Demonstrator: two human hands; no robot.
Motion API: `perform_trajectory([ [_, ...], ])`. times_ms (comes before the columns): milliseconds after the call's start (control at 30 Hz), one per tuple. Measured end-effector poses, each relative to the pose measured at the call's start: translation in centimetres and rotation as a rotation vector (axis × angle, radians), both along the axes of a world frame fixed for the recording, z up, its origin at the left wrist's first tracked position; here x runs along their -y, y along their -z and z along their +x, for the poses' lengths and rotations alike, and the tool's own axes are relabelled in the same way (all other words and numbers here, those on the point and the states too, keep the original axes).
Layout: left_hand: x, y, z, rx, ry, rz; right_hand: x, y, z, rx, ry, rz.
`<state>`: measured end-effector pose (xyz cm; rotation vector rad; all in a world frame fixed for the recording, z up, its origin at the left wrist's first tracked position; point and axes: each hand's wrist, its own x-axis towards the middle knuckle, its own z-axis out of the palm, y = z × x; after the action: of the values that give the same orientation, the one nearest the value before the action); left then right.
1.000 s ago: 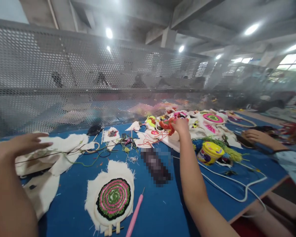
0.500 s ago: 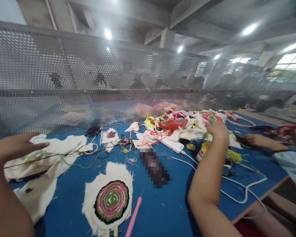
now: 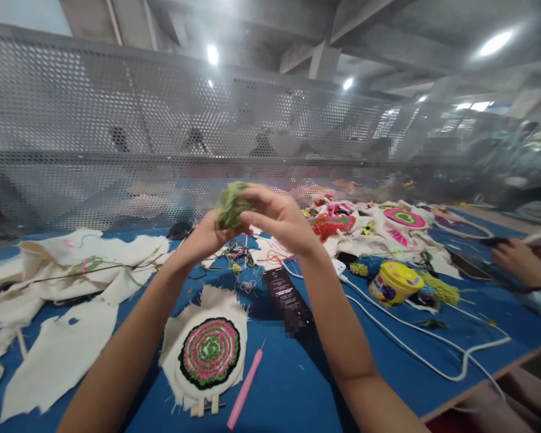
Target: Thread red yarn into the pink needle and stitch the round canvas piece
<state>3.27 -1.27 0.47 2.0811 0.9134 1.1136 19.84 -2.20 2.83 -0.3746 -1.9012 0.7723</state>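
Observation:
Above the far middle of the table, my two hands meet around a tangled bundle of green yarn (image 3: 231, 205). My right hand (image 3: 277, 219) grips it from the right, with thumb and fingers closed on its edge. My left hand (image 3: 208, 236) holds it from below and the left, its fingers mostly hidden behind the yarn. Below, a hoop-framed cloth (image 3: 166, 349) with frayed edges bears a round piece (image 3: 210, 353) of pink, green and white loops edged in black. Beside it lies a pink punch needle (image 3: 246, 388), its tip pointing away from me.
A phone (image 3: 286, 296) lies between my arms. White cables (image 3: 401, 337), a yellow tub (image 3: 395, 282) and a heap of cloth and yarn (image 3: 365, 231) are on the right. Cream cloth scraps (image 3: 67, 343) cover the left. A co-worker's hand (image 3: 523, 263) is at far right.
Both hands have come together from opposite sides of the table, and the green yarn is now held between them. The yellow tub and the phone show more fully.

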Motion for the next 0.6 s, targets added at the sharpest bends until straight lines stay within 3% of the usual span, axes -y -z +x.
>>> perform_trajectory([
  [100,-0.9,0.1,-1.4,-0.007,0.083,-0.159,-1.6,0.3,3.3,-0.199,0.185,-0.128],
  [200,-1.5,-0.4,-4.5,0.009,0.064,-0.220,-4.5,1.3,7.6,-0.279,0.469,-0.245],
  [267,-1.9,-0.6,-6.5,-0.042,-0.024,-0.205,-6.5,2.5,9.9,-0.309,0.639,-0.386],
  [400,-2.5,-0.6,-9.9,-0.167,-0.259,-0.176,-9.5,5.4,12.5,-0.372,0.788,-0.483],
  [533,-2.0,-0.5,-12.9,-0.055,-0.558,-0.203,-11.4,8.1,14.4,-0.468,0.963,-0.545],
  [600,-1.3,-0.7,-14.5,0.012,-0.639,-0.219,-12.0,9.2,15.8,-0.480,1.029,-0.567],
])
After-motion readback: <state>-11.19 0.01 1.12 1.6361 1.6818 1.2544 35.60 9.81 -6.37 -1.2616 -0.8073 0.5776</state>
